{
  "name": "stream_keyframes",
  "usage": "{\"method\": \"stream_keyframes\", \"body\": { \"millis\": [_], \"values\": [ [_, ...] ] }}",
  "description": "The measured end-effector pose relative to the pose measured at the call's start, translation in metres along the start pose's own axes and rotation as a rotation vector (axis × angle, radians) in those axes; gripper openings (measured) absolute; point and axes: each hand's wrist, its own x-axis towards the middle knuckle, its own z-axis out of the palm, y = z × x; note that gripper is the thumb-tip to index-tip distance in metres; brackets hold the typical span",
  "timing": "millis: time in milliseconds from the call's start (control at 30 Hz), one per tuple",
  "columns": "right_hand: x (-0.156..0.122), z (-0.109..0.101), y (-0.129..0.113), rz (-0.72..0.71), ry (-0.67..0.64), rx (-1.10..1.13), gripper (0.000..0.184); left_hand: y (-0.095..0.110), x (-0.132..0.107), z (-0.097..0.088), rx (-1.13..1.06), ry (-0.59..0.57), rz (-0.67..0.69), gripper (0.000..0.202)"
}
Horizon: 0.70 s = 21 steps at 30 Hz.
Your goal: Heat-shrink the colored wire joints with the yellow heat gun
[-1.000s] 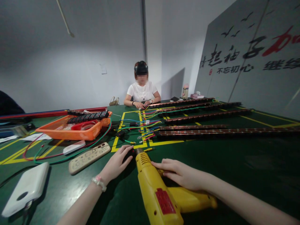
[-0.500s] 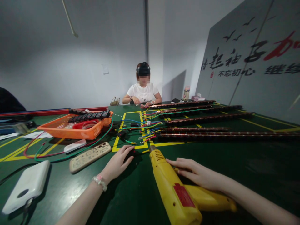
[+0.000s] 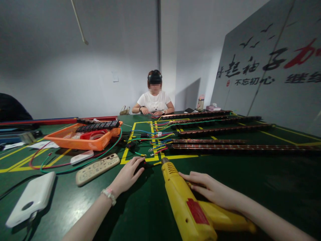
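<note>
A yellow heat gun (image 3: 184, 197) with a red label lies across the front, its metal nozzle angled away from me. My right hand (image 3: 208, 187) is closed about its handle side, with fingers reaching along the body near the trigger. Left of the nozzle, my left hand (image 3: 129, 172) bends its fingers over a small dark piece, mostly hidden, that shows a spot of red. From that piece a thin yellow-ended wire (image 3: 156, 163) points toward the nozzle tip. A green wire with a metal lug (image 3: 140, 154) ends just behind the left fingertips.
Long dark strips (image 3: 225, 146) with coloured leads lie to the right. At left are an orange basket (image 3: 82, 144), a beige remote control (image 3: 97, 170), a white power bank (image 3: 32, 199) and loose wires. Across the green table sits another person (image 3: 154, 100), hands at the far edge.
Both hands and the heat gun keep nearly the same pose. The whole view has shifted slightly. The person opposite has drawn their hands a little closer together.
</note>
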Motion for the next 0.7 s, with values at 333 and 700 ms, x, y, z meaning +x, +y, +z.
{"method": "stream_keyframes", "body": {
  "millis": [333,700],
  "values": [
    [0.014,0.012,-0.018,-0.041,-0.018,-0.042,0.048,-0.004,-0.001,0.003,-0.007,0.011,-0.010,0.043],
    [0.034,0.021,-0.027,-0.137,-0.024,-0.044,0.051,-0.006,-0.001,0.004,-0.035,0.036,-0.009,0.042]
  ]
}}
